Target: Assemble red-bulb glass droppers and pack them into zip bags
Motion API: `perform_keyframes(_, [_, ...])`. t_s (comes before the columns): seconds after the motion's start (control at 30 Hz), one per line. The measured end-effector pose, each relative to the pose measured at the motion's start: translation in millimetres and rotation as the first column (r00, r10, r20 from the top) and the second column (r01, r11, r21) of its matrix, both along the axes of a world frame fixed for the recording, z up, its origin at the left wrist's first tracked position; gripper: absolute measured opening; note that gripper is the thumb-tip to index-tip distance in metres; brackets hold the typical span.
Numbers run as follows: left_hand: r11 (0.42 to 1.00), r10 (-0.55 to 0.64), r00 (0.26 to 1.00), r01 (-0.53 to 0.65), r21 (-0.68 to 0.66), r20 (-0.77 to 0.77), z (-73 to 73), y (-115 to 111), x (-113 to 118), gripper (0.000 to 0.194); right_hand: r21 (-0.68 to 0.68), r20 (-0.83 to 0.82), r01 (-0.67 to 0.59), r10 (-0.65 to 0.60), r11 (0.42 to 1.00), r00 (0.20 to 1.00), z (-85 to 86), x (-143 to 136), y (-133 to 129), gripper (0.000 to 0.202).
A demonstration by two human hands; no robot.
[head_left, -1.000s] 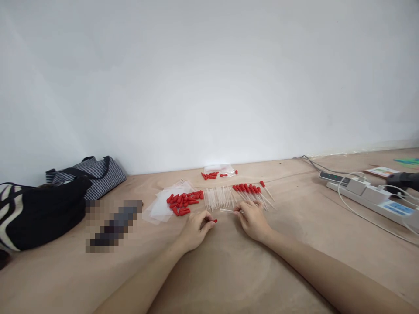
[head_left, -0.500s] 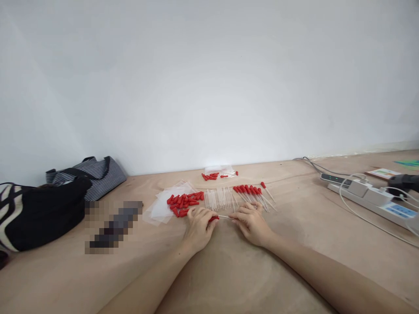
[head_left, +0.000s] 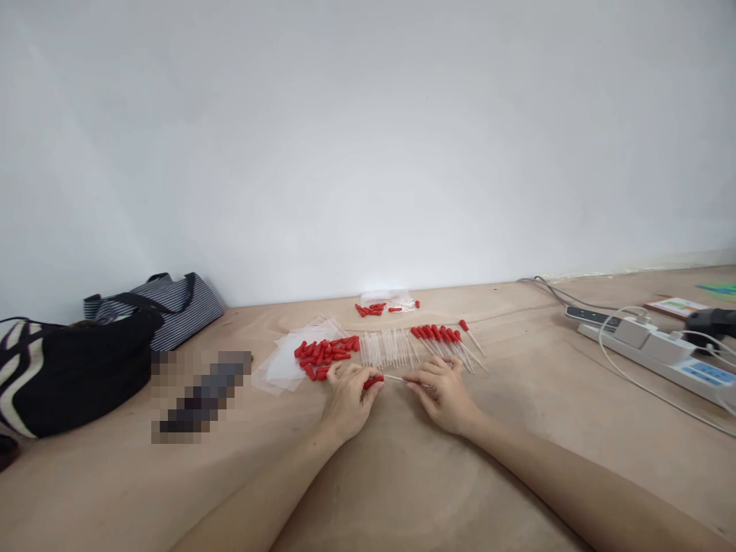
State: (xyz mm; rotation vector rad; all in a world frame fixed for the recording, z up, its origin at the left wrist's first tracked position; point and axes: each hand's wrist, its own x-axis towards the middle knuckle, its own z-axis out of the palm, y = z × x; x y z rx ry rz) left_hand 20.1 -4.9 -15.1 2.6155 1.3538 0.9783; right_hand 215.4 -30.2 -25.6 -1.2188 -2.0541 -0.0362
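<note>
My left hand (head_left: 349,395) pinches a red rubber dropper bulb (head_left: 372,382) between thumb and fingers. My right hand (head_left: 440,391) is closed on a thin clear dropper tube (head_left: 394,377), whose end points left at the bulb. Whether the tube touches the bulb's mouth is too small to tell. Just beyond my left hand lies a pile of loose red bulbs (head_left: 325,353), partly over clear plastic bags (head_left: 279,360). A row of bare tubes (head_left: 384,349) lies past both hands. Several droppers with red bulbs fitted (head_left: 435,334) lie side by side beyond my right hand.
Near the wall, more red bulbs (head_left: 369,309) lie by a clear bag (head_left: 385,297). Black and striped bags (head_left: 172,303) and a pixelated dark object (head_left: 201,399) are on the left. A white power strip (head_left: 661,356) with cables stands on the right of the wooden table (head_left: 391,475).
The bulb and the tube end between my hands have tilted slightly. Both hands stay almost in place, and the whole view has shifted a little.
</note>
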Motion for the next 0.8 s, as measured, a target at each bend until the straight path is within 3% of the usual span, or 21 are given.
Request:
perform_keyframes(0.2, [0.999,0.007,0.999,-0.009,0.053,0.038,-1.2,0.4,-1.8,0.010,-0.034,0.024,-0.058,0.059,0.998,0.998,2.5,-6.6,-7.3,0.016])
perform_keyframes(0.33, [0.995,-0.047,0.998,0.044,0.087,0.036,-1.6,-0.3,-3.7,0.011,-0.034,0.016,-0.083,0.084,0.996,0.996,1.7,-4.8,-5.8,0.016])
perform_keyframes(0.57, [0.984,-0.110,0.993,0.104,0.148,0.032,-5.3,0.0,-5.0,0.015,0.088,0.129,-0.107,0.096,0.990,0.987,-2.2,0.5,1.0,0.021])
perform_keyframes(0.67, [0.990,-0.106,0.993,0.101,0.101,0.047,-4.5,0.7,-4.9,0.016,0.156,0.177,-0.125,0.097,0.980,0.979,-2.1,-0.3,0.6,0.021])
perform_keyframes(0.8, [0.995,-0.077,0.993,0.083,-0.063,0.086,-0.6,0.0,-4.7,0.017,0.228,0.212,-0.157,0.108,0.961,0.971,-1.5,-1.1,-1.0,0.024])
